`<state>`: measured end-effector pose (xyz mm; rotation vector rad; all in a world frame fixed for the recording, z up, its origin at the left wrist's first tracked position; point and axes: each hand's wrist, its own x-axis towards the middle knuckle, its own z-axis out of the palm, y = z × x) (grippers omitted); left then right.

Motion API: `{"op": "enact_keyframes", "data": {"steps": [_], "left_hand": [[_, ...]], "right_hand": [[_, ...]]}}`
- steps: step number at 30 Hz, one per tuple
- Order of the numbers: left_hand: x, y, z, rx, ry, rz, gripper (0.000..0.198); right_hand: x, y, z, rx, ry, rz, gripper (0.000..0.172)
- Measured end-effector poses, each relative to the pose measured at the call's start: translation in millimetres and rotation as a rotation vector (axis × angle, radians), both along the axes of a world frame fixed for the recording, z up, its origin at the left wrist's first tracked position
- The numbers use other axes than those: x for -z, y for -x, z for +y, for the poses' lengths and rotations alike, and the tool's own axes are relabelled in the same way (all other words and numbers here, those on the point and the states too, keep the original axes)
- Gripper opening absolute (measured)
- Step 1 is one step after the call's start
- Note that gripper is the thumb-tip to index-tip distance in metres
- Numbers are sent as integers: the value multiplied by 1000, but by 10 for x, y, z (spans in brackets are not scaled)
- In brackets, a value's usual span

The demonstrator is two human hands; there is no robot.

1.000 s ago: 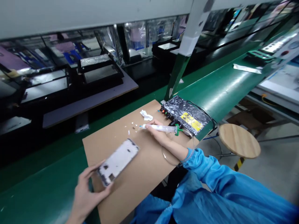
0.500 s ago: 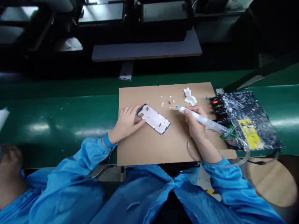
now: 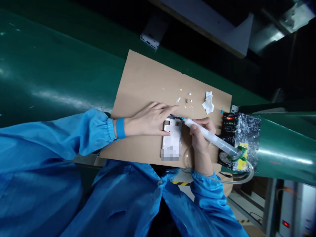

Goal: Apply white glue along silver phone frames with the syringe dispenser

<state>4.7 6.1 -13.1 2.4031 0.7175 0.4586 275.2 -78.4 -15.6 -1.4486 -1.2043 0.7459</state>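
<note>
A silver phone frame (image 3: 172,140) lies on a sheet of brown cardboard (image 3: 138,148), its near end blurred. My left hand (image 3: 150,120) holds it at the left edge and far end, thumb on the frame's face and fingers stretched past the top. In my right hand (image 3: 201,136) is a translucent dispensing syringe (image 3: 212,135), gripped like a pen. Its blue tip is at the frame's far right corner; whether it touches I cannot tell. A clear hose (image 3: 249,172) runs from the green cap at the syringe's rear.
A black dispenser box (image 3: 249,131) with lit indicators stands on the right. A crumpled white tissue (image 3: 208,102) and several white scraps (image 3: 178,99) lie on the cardboard. Another phone frame (image 3: 150,41) sits on the green bench (image 3: 61,65) beyond it, near a pale shelf (image 3: 204,16).
The phone frame has been turned more upright and moved nearer the syringe. My left hand has shifted right with it. The syringe tip has come to the frame's corner. The view has tilted.
</note>
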Motion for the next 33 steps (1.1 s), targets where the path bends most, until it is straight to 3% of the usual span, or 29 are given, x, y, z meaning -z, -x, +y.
{"op": "enact_keyframes", "data": {"steps": [4,17,33], "left_hand": [[-1,12,2,-10,31,-45,122],[15,1,-7,-28,-16,-31,111],[-19,-8,-3,-34,-24,-12,104]], "right_hand": [[18,-30,5,-17,-2,-59,57],[-12,-28,-26,-96,121,-111,44],[10,-36,-18,-94,138,-107,45]]}}
